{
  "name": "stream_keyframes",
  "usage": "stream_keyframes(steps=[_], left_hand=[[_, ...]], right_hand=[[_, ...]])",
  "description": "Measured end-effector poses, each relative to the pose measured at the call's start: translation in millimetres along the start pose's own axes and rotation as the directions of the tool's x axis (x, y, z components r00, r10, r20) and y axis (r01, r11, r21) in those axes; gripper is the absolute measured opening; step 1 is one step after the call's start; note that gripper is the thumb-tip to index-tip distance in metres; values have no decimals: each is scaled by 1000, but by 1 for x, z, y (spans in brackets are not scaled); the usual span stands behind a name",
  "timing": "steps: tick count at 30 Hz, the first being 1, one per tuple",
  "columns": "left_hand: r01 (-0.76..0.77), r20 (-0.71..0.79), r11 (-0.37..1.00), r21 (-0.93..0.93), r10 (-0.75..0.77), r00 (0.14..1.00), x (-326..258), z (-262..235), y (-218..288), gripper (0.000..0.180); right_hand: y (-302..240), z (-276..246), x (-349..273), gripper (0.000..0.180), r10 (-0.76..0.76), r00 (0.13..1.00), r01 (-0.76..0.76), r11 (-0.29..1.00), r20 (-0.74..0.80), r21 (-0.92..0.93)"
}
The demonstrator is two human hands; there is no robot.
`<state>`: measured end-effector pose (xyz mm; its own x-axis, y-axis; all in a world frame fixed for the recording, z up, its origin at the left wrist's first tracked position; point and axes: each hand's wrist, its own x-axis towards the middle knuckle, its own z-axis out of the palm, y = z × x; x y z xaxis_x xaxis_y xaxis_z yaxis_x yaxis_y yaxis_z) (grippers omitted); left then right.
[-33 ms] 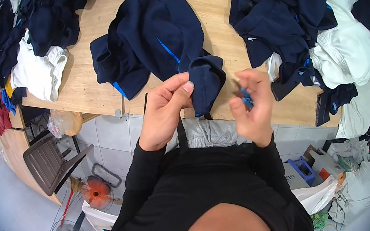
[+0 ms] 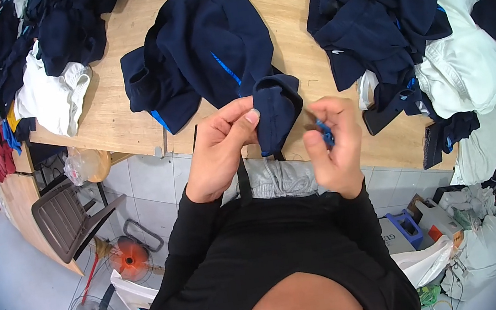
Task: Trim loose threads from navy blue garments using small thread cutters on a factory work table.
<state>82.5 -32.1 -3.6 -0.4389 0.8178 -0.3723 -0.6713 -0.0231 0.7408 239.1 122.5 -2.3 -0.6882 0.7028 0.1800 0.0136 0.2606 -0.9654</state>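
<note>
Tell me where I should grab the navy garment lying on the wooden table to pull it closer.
Grip the cuffed end of the navy garment that hangs over the near table edge, beside where the left hand pinches it. Come from below and the person's side: that folded end is thick, faces the body and is free, while the rest lies spread flat on the top.

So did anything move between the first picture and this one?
No, nothing visibly changed. The left hand pinches the cuff of the navy garment as before, and the right hand holds a small blue thing by its fingertips. The garment lies the same way on the wooden table, and so do the clothes piles.
</note>
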Motion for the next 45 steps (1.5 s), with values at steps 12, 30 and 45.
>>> stream_keyframes(steps=[12,30,45], left_hand=[[-26,-10,986,165,28,1000,-3,5,1,33],[-6,-27,976,217,12,1000,-5,2,0,32],[-11,5,962,273,10,1000,-7,6,-2,27]], right_hand=[[-11,-2,7,36,-58,973,115,961,223,-252],[-3,-3,8,32,-123,962,189,945,244,-266],[-12,8,15,39,-161,981,176,973,104,-148]])
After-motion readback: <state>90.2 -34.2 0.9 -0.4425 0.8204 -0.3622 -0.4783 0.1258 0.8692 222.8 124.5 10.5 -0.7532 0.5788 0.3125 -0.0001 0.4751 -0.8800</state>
